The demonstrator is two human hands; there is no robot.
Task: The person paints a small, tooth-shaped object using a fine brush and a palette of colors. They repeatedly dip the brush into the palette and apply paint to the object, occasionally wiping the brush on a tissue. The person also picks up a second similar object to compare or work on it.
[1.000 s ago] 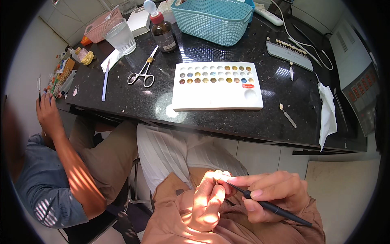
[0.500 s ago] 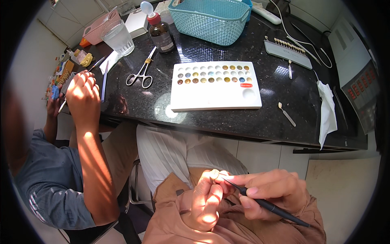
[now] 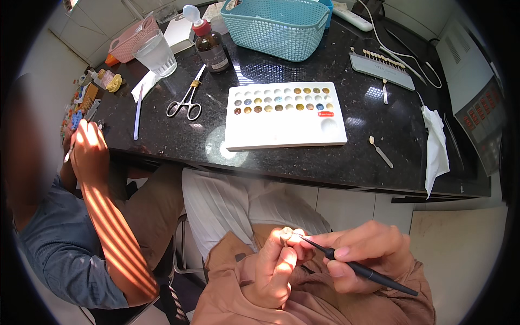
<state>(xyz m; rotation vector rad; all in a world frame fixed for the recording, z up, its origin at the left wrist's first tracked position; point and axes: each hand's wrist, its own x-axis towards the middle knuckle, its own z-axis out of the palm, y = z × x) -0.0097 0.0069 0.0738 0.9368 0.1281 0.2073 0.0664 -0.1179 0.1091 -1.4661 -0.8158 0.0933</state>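
Over my lap, my left hand (image 3: 275, 271) is closed, thumb and fingers pinched together. A small pale piece seems to be at its fingertips, too small to make out. My right hand (image 3: 374, 252) grips a slim black fine-tipped brush (image 3: 374, 275) in a pen hold. The brush slants down to the right, its thin point reaching up to the left fingertips. On the table ahead lies a white palette (image 3: 284, 130) with rows of small wells, several holding brown, yellow or blue colours. A tooth-shade tab (image 3: 382, 153) rests right of the palette.
Behind the palette stand a turquoise basket (image 3: 276, 32), a brown bottle (image 3: 212, 50) and a water glass (image 3: 157, 54). Locking forceps (image 3: 187, 98) lie left, a shade guide (image 3: 382, 69) and tissue (image 3: 435, 146) right. At left, another person's hand (image 3: 91, 151) works beside the table.
The other person's hand has drawn left and down, away from the tabletop. My right hand and brush have shifted very slightly; my left hand keeps its pinch.
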